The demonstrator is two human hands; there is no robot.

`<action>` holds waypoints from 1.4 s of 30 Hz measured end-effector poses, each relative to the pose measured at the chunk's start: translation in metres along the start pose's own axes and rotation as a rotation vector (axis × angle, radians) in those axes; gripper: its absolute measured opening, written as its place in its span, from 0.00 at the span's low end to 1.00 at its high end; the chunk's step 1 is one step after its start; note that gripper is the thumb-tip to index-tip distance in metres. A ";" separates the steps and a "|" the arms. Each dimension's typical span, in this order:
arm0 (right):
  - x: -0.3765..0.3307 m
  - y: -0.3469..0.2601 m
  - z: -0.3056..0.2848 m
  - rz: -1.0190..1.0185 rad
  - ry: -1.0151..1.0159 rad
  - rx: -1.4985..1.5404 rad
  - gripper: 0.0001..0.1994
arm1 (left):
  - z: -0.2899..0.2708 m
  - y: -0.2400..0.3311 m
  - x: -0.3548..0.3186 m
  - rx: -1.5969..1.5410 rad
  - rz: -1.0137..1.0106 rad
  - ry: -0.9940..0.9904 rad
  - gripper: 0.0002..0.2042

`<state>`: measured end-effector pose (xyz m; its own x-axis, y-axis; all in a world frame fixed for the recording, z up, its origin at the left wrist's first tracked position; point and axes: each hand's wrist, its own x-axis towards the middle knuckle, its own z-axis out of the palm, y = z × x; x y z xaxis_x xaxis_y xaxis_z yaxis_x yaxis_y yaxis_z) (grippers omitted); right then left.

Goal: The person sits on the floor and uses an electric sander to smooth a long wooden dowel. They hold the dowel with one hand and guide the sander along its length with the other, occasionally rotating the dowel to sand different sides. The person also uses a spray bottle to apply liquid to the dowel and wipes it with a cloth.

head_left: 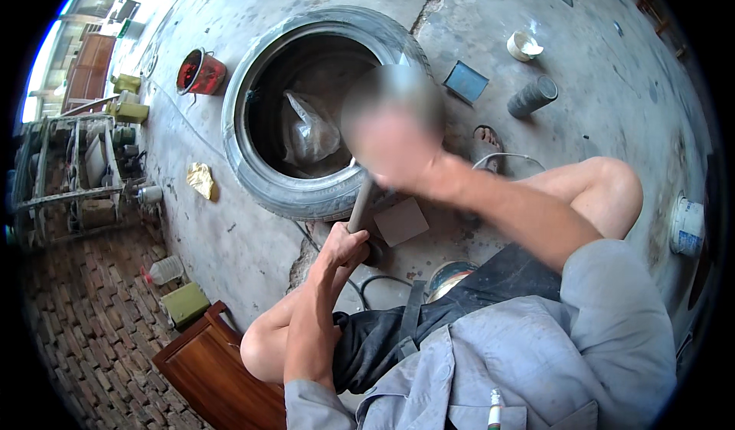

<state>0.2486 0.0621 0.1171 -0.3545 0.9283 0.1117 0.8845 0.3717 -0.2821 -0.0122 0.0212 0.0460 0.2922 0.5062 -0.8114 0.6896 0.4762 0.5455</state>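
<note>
Fingers of the left hand (346, 248) are clamped around a grey-brown rod (362, 206), which slants up and to the right from the fist toward the lower right edge of the tire; its upper end passes under the right hand (398, 151), where a round blur hides the right fingers, so I cannot tell whether they are apart, together or closed on it. Between the bare knees, beside the dark shorts (379, 346), shows part of a round container (452, 277), and just past it a flat grey square piece (401, 222) lies close to the tire. That tire (239, 143) lies on its side on the stained concrete floor (237, 246), in front of the person; it is broad and dusty grey, with pale scuffed patches on the upturned sidewall, ribbed tread along the near edge and a dark, hollow middle. Inside it sits a crumpled clear plastic bag (311, 133). Left of the tire, a yellowish crumpled piece (200, 180) lies on the floor, with a red bucket (202, 73) farther off. To the right are a shallow blue tray (466, 82), a dark ribbed cylinder (533, 97) and, beyond them, a small white cup (524, 46).
</note>
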 end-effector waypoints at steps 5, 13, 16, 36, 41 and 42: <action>0.036 0.105 -0.014 0.376 0.095 0.065 0.19 | 0.007 0.023 -0.005 0.004 0.011 0.009 0.12; -0.023 -0.045 -0.009 0.132 0.115 0.199 0.18 | 0.004 -0.011 0.005 0.063 0.089 0.077 0.13; -0.041 -0.069 -0.004 0.039 0.139 0.252 0.19 | 0.019 0.010 -0.007 -0.052 0.174 0.125 0.12; -0.036 -0.077 -0.004 0.097 0.114 0.258 0.21 | -0.007 -0.022 0.021 0.297 0.201 0.160 0.13; -0.013 -0.012 -0.007 0.099 0.012 0.055 0.20 | -0.006 -0.009 0.021 0.480 0.087 0.201 0.15; -0.002 0.019 -0.003 0.127 0.010 0.018 0.21 | -0.006 -0.007 0.019 0.459 0.117 0.203 0.15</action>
<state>0.2674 0.0672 0.1145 -0.2374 0.9678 0.0834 0.9162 0.2516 -0.3118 -0.0152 0.0314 0.0281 0.2819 0.6887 -0.6680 0.8930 0.0663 0.4452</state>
